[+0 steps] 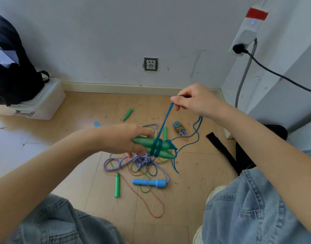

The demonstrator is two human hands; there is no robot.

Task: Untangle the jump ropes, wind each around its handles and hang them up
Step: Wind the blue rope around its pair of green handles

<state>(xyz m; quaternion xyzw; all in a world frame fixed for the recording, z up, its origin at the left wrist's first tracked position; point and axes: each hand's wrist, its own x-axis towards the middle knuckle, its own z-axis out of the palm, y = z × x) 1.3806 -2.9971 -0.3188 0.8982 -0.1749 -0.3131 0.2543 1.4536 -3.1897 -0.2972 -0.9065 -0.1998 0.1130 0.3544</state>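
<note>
My left hand point(123, 140) grips two green handles point(166, 148) held side by side above the floor. A blue rope point(166, 118) is looped around them a few turns and runs up to my right hand point(195, 101), which pinches it taut. The rope's slack hangs from that hand down to the floor. Under the handles lies a tangle: a purple-white twisted rope point(141, 160), thin green and red ropes point(147, 199), a light blue handle point(149, 182) and a green handle point(117, 185). A wound blue bundle point(179, 128) lies further back.
More handles lie on the wooden floor: a green handle point(128, 114) and a blue handle tip point(96, 123). A white box point(45, 103) with a dark bag point(12, 74) stands at the left. A wall socket point(150, 64), a power strip point(246, 30) and a black strap point(223, 150) are nearby.
</note>
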